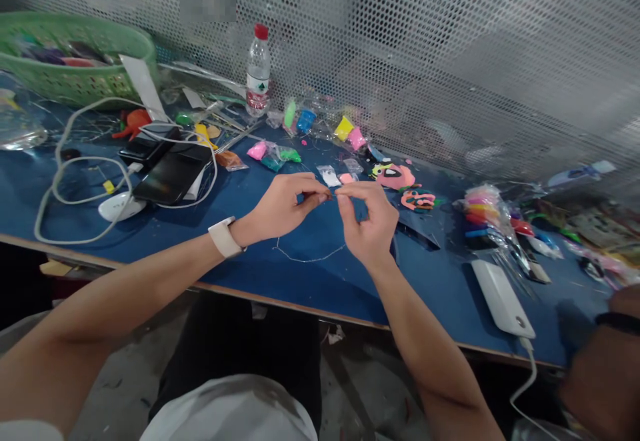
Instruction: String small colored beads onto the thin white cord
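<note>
Both hands meet over the blue table, fingertips almost touching. My left hand, with a pale band on the wrist, is closed in a pinch at a tiny, thin brownish bit whose kind I cannot make out. Thumb and forefinger of my right hand are also pinched at that spot; whatever they hold is hidden. A thin pale strand curves on the table below the hands. Just beyond them lie small clear packets with white clay and pinkish clay. Right of these are a pink shaped clay piece and an orange-and-black one.
Leftward are a green basket, a phone, a white mouse and a looping cable. A water bottle stands by the perforated metal panel. A white power bank lies right, near another person's arm.
</note>
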`<action>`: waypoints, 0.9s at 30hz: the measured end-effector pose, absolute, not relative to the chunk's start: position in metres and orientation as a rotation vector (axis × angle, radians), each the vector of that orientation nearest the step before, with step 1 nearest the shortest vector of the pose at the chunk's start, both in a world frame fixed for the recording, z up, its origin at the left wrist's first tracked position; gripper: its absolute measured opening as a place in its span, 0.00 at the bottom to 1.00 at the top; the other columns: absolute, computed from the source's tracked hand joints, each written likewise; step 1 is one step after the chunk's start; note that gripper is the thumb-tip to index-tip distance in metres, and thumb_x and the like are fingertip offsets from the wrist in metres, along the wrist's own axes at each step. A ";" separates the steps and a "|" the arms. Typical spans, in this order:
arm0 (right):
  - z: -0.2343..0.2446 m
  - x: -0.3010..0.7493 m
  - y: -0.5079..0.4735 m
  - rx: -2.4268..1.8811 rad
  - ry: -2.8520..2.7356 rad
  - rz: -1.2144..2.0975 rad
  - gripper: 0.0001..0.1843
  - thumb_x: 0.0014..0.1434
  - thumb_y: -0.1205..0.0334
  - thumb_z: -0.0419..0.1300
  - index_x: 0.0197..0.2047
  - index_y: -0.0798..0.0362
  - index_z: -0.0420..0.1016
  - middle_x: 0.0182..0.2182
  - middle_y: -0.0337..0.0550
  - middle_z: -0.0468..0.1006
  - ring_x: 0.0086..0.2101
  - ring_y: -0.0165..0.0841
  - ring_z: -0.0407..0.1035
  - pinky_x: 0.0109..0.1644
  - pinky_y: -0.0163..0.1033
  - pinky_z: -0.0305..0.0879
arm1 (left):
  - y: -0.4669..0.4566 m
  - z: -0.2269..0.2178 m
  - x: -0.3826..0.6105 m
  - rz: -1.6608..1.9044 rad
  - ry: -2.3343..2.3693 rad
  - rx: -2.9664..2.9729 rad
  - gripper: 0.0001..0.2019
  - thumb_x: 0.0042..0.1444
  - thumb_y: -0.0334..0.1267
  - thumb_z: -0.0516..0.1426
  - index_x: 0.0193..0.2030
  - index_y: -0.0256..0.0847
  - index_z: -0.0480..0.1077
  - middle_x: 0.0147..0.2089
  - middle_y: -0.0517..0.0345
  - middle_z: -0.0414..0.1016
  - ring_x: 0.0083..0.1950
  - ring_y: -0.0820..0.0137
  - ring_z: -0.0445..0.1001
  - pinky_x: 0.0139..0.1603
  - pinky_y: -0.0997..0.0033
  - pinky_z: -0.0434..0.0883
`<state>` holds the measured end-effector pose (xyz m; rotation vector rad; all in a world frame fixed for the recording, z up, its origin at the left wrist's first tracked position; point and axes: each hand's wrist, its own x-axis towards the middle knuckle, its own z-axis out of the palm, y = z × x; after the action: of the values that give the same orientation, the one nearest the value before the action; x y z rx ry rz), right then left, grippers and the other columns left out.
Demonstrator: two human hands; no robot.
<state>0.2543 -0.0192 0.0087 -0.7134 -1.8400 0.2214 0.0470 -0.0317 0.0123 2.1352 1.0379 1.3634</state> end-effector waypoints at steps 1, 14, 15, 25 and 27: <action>0.007 0.256 -0.017 -0.671 -1.873 0.178 0.07 0.76 0.55 0.64 0.43 0.43 0.82 0.41 0.45 0.89 0.46 0.45 0.83 0.59 0.58 0.79 | -0.031 0.012 0.047 1.358 1.040 2.119 0.10 0.70 0.31 0.60 0.41 0.41 0.84 0.37 0.54 0.84 0.36 0.69 0.79 0.38 0.69 0.72; 0.011 0.267 0.000 -0.606 -1.849 0.963 0.28 0.76 0.32 0.57 0.45 0.44 0.87 0.53 0.50 0.87 0.48 0.45 0.84 0.48 0.54 0.85 | -0.025 0.005 0.042 1.435 1.142 2.097 0.09 0.70 0.31 0.60 0.40 0.40 0.82 0.38 0.53 0.83 0.38 0.69 0.78 0.40 0.69 0.72; 0.011 0.266 0.001 -0.638 -1.778 1.054 0.33 0.75 0.27 0.54 0.44 0.45 0.86 0.53 0.51 0.86 0.46 0.45 0.84 0.45 0.53 0.85 | -0.025 0.004 0.042 1.444 1.159 2.102 0.09 0.70 0.31 0.59 0.40 0.41 0.82 0.38 0.53 0.83 0.38 0.69 0.77 0.40 0.69 0.72; -0.001 0.284 0.020 -0.809 -1.761 1.094 0.33 0.63 0.21 0.66 0.40 0.45 0.78 0.57 0.49 0.84 0.60 0.48 0.79 0.62 0.58 0.81 | -0.018 -0.007 0.037 1.498 1.270 2.094 0.08 0.71 0.32 0.59 0.40 0.42 0.78 0.35 0.55 0.80 0.32 0.70 0.73 0.36 0.68 0.68; -0.001 0.289 0.023 -0.785 -1.827 0.930 0.32 0.65 0.22 0.65 0.39 0.45 0.82 0.60 0.49 0.83 0.64 0.49 0.76 0.68 0.63 0.76 | -0.015 -0.009 0.036 1.497 1.294 2.078 0.08 0.70 0.30 0.59 0.39 0.41 0.78 0.34 0.56 0.80 0.33 0.70 0.73 0.36 0.69 0.68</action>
<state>0.2890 0.0226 -0.0006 -0.7851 -1.8273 0.9304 0.0358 -0.0153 -0.0095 2.0784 1.2942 1.4968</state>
